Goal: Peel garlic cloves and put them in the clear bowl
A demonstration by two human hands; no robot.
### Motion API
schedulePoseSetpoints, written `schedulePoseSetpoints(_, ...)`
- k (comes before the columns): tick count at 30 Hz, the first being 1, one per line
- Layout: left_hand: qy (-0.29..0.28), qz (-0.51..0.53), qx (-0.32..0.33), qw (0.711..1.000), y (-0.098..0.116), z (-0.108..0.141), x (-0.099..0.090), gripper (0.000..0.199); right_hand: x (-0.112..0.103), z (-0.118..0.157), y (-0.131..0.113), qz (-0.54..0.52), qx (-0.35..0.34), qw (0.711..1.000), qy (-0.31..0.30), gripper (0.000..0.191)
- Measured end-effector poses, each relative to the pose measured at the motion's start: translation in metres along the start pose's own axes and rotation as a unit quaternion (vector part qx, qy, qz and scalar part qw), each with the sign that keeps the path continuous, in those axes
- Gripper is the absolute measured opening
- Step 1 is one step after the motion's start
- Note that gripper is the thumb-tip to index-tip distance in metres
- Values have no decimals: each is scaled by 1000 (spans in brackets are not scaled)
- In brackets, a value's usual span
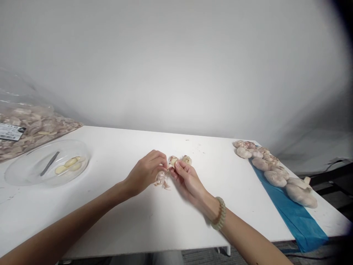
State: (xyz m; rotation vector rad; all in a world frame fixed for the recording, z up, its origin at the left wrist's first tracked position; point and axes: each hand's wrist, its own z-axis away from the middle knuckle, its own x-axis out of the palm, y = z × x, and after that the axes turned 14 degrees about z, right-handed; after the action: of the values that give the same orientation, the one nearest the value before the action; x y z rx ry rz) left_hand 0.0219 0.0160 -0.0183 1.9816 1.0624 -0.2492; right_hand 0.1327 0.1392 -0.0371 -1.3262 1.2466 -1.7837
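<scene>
Angling inward over the smooth white counter [116,235], your bare forearms [85,219] converge until the hands nearly meet. Round, pale green beads make up the bracelet [220,214] on your right wrist. Your right hand [190,182] grips a partly skinned garlic clove [173,161] between thumb and fingers, its cream flesh showing against reddish, papery skin, mid-counter. Your left hand [143,169] arches palm-down just beside it, fingers curled; you cannot tell whether they pinch anything. Below your fingertips lie crinkled, flaky garlic skins [161,179], and just beyond your right hand sits a rough-topped piece of garlic [187,159]. To your left, a clear, shallow dish [27,169] carries glossy peeled cloves [71,162] and a slim dark tool [50,163]. To your right, knobbly, whitish garlic bulbs [275,178] line a creased blue sheet [286,209]. Farther left slumps a transparent plastic bag [35,123] of papery skins, before a plain grey-white wall [176,66].
</scene>
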Motion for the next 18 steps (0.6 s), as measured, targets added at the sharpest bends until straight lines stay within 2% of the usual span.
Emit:
schedulePoseSetpoints(10, -4, 11, -24, 1000, 0, 0, -1, 16, 2, 1, -4, -17, 6, 1000, 19, 17)
schedulePoseSetpoints(18, 4, 20, -46, 999, 1, 0, -2, 19, 1, -1, -4, -12, -19, 1000, 14, 16)
